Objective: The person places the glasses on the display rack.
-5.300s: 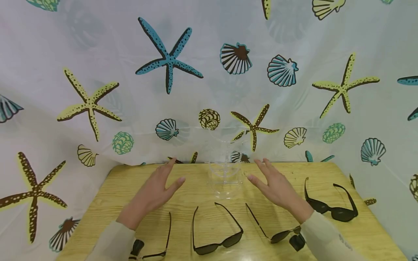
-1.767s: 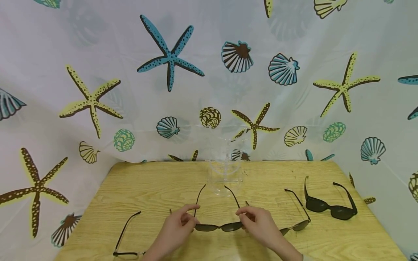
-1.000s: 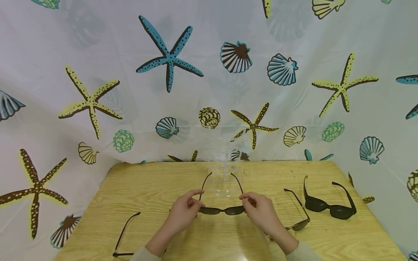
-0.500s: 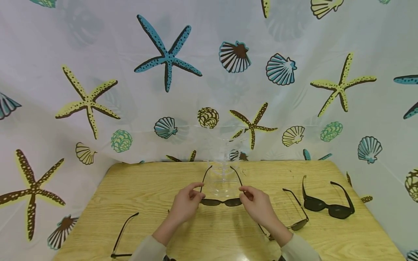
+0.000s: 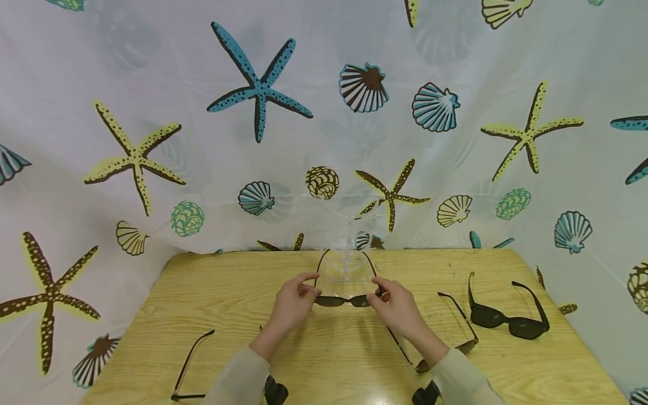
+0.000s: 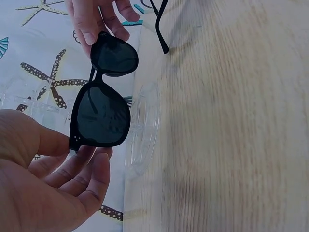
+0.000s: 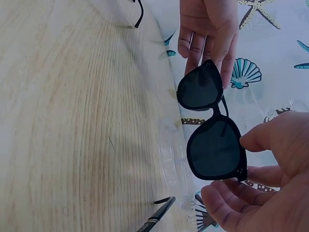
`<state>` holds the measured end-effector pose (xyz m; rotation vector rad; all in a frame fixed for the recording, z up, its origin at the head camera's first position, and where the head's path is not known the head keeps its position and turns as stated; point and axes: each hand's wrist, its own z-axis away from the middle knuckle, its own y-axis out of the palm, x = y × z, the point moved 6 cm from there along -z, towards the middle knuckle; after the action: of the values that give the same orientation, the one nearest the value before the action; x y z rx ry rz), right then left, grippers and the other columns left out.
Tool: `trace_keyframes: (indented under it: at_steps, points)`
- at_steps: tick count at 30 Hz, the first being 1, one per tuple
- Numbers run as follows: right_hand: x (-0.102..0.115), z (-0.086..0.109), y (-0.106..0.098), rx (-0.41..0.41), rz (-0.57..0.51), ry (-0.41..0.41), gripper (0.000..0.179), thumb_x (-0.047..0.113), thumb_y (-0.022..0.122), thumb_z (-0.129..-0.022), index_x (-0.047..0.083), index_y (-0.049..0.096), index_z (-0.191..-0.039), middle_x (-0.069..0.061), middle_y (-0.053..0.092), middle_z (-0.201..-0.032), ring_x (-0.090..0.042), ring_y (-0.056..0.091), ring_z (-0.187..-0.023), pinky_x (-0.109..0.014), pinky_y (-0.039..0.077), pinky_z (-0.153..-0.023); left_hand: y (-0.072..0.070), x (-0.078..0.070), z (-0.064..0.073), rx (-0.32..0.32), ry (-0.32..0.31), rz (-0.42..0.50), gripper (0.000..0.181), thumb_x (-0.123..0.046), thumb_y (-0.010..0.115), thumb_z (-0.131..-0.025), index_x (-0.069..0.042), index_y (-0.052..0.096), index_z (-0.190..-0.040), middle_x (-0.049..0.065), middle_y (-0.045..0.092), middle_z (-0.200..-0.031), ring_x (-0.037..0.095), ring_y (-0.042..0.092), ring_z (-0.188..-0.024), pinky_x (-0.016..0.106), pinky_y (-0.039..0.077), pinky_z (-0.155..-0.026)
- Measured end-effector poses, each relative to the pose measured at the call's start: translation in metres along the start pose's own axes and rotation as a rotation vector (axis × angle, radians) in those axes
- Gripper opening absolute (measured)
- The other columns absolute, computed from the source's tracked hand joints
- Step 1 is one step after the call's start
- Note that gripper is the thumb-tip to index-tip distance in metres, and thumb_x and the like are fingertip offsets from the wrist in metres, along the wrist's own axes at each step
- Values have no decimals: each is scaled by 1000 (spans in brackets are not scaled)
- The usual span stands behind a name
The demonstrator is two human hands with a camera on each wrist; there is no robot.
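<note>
A pair of black sunglasses (image 5: pixel 331 301) with dark lenses is held between my two hands, its temples unfolded and pointing away from me. My left hand (image 5: pixel 296 301) pinches the left end of the frame between thumb and fingers. At the opposite end, my right hand (image 5: pixel 397 306) pinches the hinge corner the same way. Both wrist views show the lenses (image 6: pixel 104 116) off the table, with fingertips at each outer corner. Just beyond, a clear plastic stand (image 5: pixel 347 275) rises at the back of the table; the temples overlap it in the head view.
Black sunglasses (image 5: pixel 526 328) stand on the wooden table (image 5: pixel 223 298) at the right. Nearer, another thin-framed pair (image 5: pixel 466 346) lies partly behind my right forearm. At the left, thin-framed glasses (image 5: pixel 189 363) are partly hidden by my sleeve. A shell-and-starfish curtain (image 5: pixel 304 140) hangs behind.
Both hands, earlier spread above the table, have gripped the middle sunglasses and lifted them. Since then they have carried them forward, away from me, up to the clear stand.
</note>
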<state>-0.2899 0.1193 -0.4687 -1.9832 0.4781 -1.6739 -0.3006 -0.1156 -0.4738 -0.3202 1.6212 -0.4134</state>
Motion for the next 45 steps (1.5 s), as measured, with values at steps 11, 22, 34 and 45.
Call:
trace_keyframes:
  at_steps: [11,22,34,45]
  points:
    - [-6,-17,3,-21,19,22,46,17,64,-104,0,59,-147,-14,65,-113,-19,64,-88,-32,51,-68,3,-3,-13,27,-11,26,49,-14,71,-102,-5,59,-148,16,76,-117,37,75,-109,44,63,-81]
    - [-12,-31,4,-35,15,23,46,19,63,-105,1,59,-147,-19,66,-122,-26,67,-97,-41,56,-78,10,5,-27,-30,-43,-11,51,-15,72,-102,-5,57,-150,16,74,-121,38,73,-115,46,62,-87]
    - [-15,-49,3,-59,15,10,46,17,62,-104,-3,59,-146,-26,66,-132,-32,70,-101,-46,58,-83,13,7,-41,-77,-51,7,52,-15,71,-103,-3,55,-151,19,73,-125,41,70,-120,49,61,-92]
    - [-19,-60,8,-36,-13,63,49,18,61,-106,-1,55,-151,-21,64,-129,-26,68,-96,-33,52,-68,15,15,-52,-91,-81,25,54,-15,71,-102,-2,54,-152,20,73,-127,39,72,-119,48,61,-93]
